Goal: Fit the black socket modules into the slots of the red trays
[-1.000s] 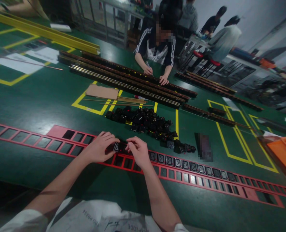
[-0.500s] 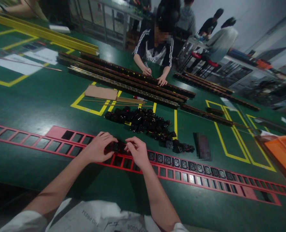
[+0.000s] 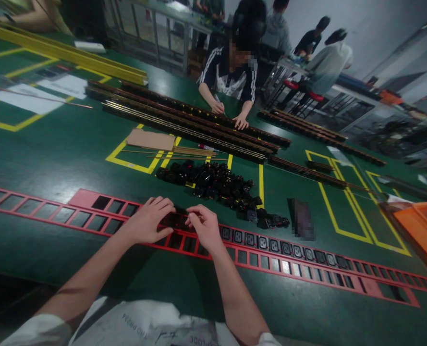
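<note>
Two long red slotted frames (image 3: pixel 271 270) lie side by side across the table. My left hand (image 3: pixel 149 222) rests over the rear frame, thumb apart from the fingers and nothing visibly gripped. Close on its right, my right hand (image 3: pixel 205 227) is over the same frame with fingers curled and pinched together; whatever they hold, if anything, is hidden. The gap between my hands is dark, and the parts there cannot be made out. A row of black power sockets (image 3: pixel 262 242) fills slots to the right of my right hand. Beyond my hands lies a heap of loose black sockets (image 3: pixel 213 180).
Cardboard (image 3: pixel 150 139) and thin rods (image 3: pixel 191 153) lie behind the heap. Farther back are long dark rails (image 3: pixel 188 127), where a person (image 3: pixel 229 72) holds a pen. A blurred dark object (image 3: pixel 302 218) and an orange bin (image 3: pixel 424 230) are on the right.
My left thumb and fingers have parted slightly, and the black piece seen by their tips is no longer distinct. My right hand has hardly moved.
</note>
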`<state>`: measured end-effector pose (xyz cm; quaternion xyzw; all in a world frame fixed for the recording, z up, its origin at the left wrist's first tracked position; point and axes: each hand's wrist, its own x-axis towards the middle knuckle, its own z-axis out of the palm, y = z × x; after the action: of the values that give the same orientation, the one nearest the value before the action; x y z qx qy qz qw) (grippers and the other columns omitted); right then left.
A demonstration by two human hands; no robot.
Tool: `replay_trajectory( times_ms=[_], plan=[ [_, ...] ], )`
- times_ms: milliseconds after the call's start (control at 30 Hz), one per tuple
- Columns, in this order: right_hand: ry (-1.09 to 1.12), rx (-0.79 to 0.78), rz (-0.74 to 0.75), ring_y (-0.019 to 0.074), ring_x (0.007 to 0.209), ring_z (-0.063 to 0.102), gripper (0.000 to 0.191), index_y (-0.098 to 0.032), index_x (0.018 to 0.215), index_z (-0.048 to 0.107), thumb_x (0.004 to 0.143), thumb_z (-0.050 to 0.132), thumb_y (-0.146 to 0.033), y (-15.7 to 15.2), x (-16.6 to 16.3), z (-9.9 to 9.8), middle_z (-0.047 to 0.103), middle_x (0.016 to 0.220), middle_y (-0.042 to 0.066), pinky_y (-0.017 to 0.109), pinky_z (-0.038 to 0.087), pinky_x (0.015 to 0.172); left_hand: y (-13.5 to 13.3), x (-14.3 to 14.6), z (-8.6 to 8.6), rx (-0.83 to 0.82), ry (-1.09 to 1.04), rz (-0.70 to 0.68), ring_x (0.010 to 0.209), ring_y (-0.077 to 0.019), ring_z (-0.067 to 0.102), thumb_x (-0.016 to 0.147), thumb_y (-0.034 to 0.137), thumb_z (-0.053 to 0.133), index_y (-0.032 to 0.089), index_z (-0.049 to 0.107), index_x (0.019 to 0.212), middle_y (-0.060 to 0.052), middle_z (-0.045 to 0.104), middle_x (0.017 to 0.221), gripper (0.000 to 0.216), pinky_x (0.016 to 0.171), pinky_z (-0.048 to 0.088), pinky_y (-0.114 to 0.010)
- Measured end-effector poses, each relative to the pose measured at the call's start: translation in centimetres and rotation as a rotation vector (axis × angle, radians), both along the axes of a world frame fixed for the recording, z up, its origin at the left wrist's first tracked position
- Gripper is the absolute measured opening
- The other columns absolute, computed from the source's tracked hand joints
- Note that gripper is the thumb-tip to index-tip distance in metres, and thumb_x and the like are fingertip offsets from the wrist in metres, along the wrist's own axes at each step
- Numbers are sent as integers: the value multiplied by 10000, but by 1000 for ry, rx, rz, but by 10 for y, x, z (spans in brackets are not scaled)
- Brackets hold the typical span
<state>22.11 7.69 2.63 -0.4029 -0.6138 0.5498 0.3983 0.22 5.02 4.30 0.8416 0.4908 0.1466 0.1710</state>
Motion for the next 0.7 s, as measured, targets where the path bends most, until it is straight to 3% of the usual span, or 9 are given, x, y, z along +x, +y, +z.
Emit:
replay_trajectory(
  times_ms=[367,700],
  plan=[
    [-9,7,-2,115,616,638,135,-201,934,701,896,583,-253,0,-1,0,630,773,2,236,518,574,0,-3,-9,36,-29,-9,1076,-274,515,899,332,589,216,594,1115,-84,599,1178,245,907,397,-438],
    [-11,10,-2,120,632,646,136,-203,931,702,900,594,-278,0,0,1,633,790,7,242,525,585,1,-3,-9,4,-47,6,1119,-273,533,858,300,624,213,575,1101,-86,610,1210,263,945,399,-442]
  ],
)
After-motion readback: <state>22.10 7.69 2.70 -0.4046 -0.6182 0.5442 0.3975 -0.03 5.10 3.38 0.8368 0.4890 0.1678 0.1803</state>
